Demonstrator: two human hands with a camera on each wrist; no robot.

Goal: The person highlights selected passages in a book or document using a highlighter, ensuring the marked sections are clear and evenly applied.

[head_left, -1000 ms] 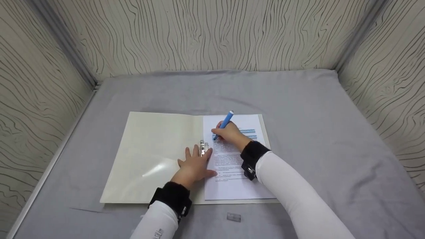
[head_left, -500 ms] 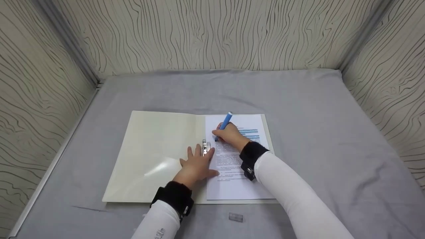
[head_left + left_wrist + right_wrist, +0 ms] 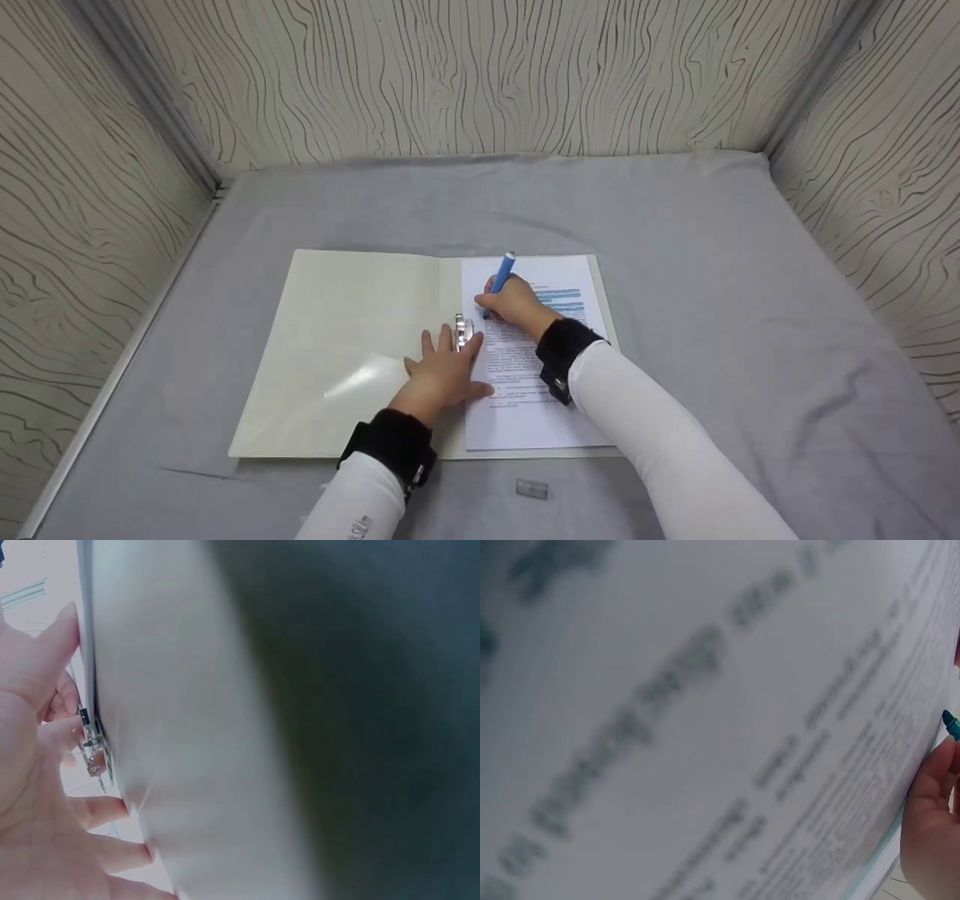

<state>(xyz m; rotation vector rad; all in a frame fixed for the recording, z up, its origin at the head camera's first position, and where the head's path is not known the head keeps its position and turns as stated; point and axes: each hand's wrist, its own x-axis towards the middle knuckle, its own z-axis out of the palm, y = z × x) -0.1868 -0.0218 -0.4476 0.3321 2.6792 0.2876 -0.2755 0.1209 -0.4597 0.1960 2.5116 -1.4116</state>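
My right hand (image 3: 516, 298) pinches a blue marker (image 3: 501, 276), its top end up and its tip down at the left of the printed lines. The dark teal tip (image 3: 950, 720) shows at the right edge of the right wrist view, close to the paper. Under it lies a printed sheet (image 3: 525, 431) with blue highlighted lines (image 3: 566, 306) near its top. My left hand (image 3: 439, 375) rests with fingers spread over the folder's inner fold, thumb on the sheet's left margin. Beside its fingertips is a metal clip (image 3: 461, 330), partly covered by them.
The cream folder (image 3: 337, 322) lies open flat on a grey cloth (image 3: 712, 285). A small clear grey cap-like piece (image 3: 532, 489) lies in front of it. Wood-patterned panels (image 3: 480, 82) stand at the back and both sides.
The marker's top end has swung left and the right hand and forearm have shifted slightly left. The left hand stays in place on the folder. The head view has shifted a little.
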